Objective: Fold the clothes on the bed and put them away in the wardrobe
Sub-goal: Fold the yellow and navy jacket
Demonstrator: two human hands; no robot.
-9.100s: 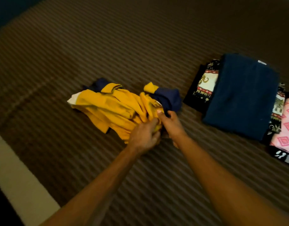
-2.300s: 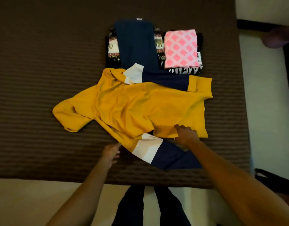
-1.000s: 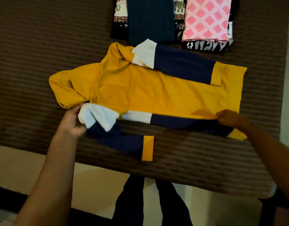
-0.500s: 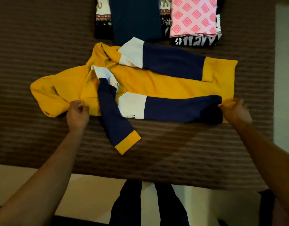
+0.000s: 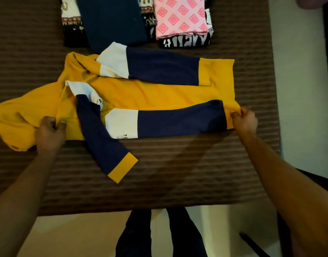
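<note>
Hoodie (image 5: 150,93) fabric is now laid flat across the brown striped bed (image 5: 178,173), with its near long side folded inward, whereas a moment ago that side was only being lifted and, before that, the garment lay spread open. The near sleeve (image 5: 103,138) is still left hanging off the hoodie's front edge, its yellow cuff pointing toward the foot of the bed, while the far sleeve is already laid along the hoodie's back. The left hand (image 5: 50,130) is clamped on the yellow cloth at the hoodie's hood end, and the right hand (image 5: 244,121) is pinched on the hem corner at the opposite end. The folded stack (image 5: 113,19), a navy piece and a pink patterned piece (image 5: 179,15) among it, lies just beyond the hoodie's far edge. The lengthwise fold is judged nearly complete; the loose sleeve must be tucked in before the crosswise fold, and nothing is yet put into the wardrobe.
</note>
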